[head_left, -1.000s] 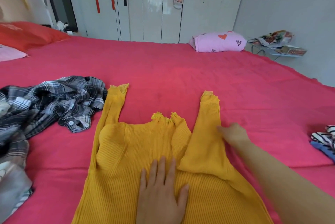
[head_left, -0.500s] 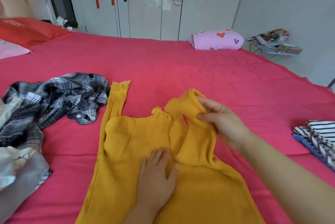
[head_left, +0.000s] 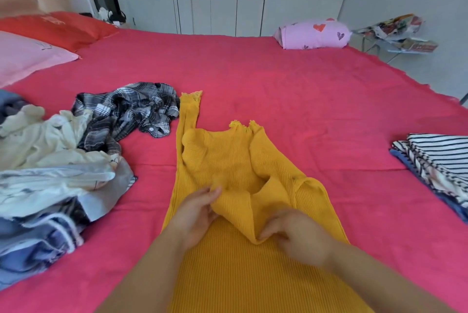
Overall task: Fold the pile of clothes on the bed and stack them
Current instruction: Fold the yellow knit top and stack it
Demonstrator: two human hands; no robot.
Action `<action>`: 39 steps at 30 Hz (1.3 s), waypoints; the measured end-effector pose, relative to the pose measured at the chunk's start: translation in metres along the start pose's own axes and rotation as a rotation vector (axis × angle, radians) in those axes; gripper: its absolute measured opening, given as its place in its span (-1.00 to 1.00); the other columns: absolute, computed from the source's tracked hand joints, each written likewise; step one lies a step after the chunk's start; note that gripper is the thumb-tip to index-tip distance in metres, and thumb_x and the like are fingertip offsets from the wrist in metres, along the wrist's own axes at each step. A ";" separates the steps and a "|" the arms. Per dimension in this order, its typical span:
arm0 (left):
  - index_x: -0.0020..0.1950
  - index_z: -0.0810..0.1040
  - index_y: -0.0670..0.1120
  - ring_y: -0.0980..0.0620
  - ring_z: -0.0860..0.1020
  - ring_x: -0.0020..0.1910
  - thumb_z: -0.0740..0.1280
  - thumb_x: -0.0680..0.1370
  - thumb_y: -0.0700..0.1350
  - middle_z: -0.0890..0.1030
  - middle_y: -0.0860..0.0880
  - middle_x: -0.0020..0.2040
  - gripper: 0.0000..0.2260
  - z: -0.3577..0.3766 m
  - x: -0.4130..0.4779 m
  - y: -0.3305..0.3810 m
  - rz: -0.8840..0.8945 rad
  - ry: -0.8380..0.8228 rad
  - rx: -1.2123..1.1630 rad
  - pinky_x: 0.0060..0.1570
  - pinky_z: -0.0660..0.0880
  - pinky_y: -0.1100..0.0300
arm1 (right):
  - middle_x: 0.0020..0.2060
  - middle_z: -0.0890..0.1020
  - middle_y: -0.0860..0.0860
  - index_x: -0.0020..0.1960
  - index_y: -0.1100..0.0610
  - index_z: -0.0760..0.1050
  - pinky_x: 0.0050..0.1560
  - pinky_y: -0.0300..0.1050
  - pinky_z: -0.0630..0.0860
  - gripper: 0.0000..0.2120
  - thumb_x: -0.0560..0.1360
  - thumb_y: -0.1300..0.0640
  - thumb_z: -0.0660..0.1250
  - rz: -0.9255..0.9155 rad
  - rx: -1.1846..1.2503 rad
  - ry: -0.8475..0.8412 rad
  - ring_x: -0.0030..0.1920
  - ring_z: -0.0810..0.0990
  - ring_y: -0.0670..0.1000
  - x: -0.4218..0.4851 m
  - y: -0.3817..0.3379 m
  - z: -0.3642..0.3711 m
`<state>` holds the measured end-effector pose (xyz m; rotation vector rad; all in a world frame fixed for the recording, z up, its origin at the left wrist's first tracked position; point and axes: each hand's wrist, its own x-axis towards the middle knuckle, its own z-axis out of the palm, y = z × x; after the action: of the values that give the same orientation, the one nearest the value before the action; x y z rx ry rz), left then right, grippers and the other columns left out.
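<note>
- Near the bed's front edge, about midway along it, we have the yellow ribbed top (head_left: 222,160) spread flat on the bed (head_left: 291,79), its ruffled neck pointing to the far edge.
- Our left hand (head_left: 196,214) pinches the crease of the folded sleeve (head_left: 268,186) between thumb and fingers. Our right hand (head_left: 298,234), blurred, curls its fingers round that sleeve's end, low on the body of the top.
- Our other sleeve (head_left: 188,110) lies straight toward the far edge, just beside the plaid shirt (head_left: 121,110), and is not yet folded.
- We judge the knit light, soft and stretchy. Lifted by one point it would sag and bunch, and its ribs look likely to cling to the cover rather than slide.
- We reckon it is best taken at cuffs, shoulders and hem, two hands set apart, with a flat palm smoothing each fold so it does not spring open.
- Along the left edge we have the unfolded pile (head_left: 50,168) waiting. At the right edge sits the striped stack (head_left: 438,155) of folded pieces, well apart from the top, and we expect the top to land there.
</note>
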<state>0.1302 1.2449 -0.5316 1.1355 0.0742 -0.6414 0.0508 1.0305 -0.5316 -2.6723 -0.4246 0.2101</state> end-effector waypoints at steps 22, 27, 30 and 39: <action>-0.35 0.61 -0.02 0.12 0.52 -0.35 0.11 0.53 -0.45 0.61 0.10 -0.45 -0.54 -0.024 0.002 -0.007 0.117 0.070 0.128 -0.35 0.47 0.32 | -0.24 0.46 0.15 -0.11 0.26 0.50 -0.54 -0.35 0.48 -0.88 0.46 0.42 0.24 1.059 1.322 0.807 -0.30 0.46 -0.06 0.030 0.105 -0.053; -0.33 0.62 -0.23 -0.19 0.64 -0.12 0.15 0.27 -0.49 0.61 -0.26 -0.34 -0.71 -0.044 -0.004 0.033 0.104 -0.323 0.100 -0.17 0.58 0.11 | -0.40 0.53 0.11 -0.15 0.22 0.53 -0.48 -0.24 0.43 -0.90 0.45 0.18 0.36 1.054 0.481 0.388 -0.43 0.51 0.04 0.032 0.110 -0.072; -0.06 0.62 -0.19 0.02 0.65 -0.06 0.29 0.41 -0.32 0.69 -0.07 -0.19 -0.83 -0.030 0.012 0.066 0.048 -0.407 0.615 0.06 0.50 0.23 | 0.04 0.62 0.20 0.23 0.20 0.50 0.04 -0.06 0.45 -0.65 0.47 0.14 0.33 0.965 0.196 0.401 0.07 0.57 0.17 0.042 0.097 -0.081; 0.51 -0.22 0.13 -0.02 -0.25 0.51 -0.05 0.57 0.26 -0.20 0.04 0.55 -0.40 0.039 0.023 -0.032 0.277 -0.218 1.772 0.47 -0.24 -0.03 | 0.12 0.58 0.18 0.23 0.13 0.52 0.10 -0.11 0.39 -0.66 0.46 0.18 0.35 0.540 0.043 0.391 0.16 0.53 0.14 0.102 0.067 -0.067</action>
<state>0.1227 1.1930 -0.5493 2.6668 -1.0121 -0.4831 0.1785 0.9808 -0.5088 -2.6405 0.4200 -0.1479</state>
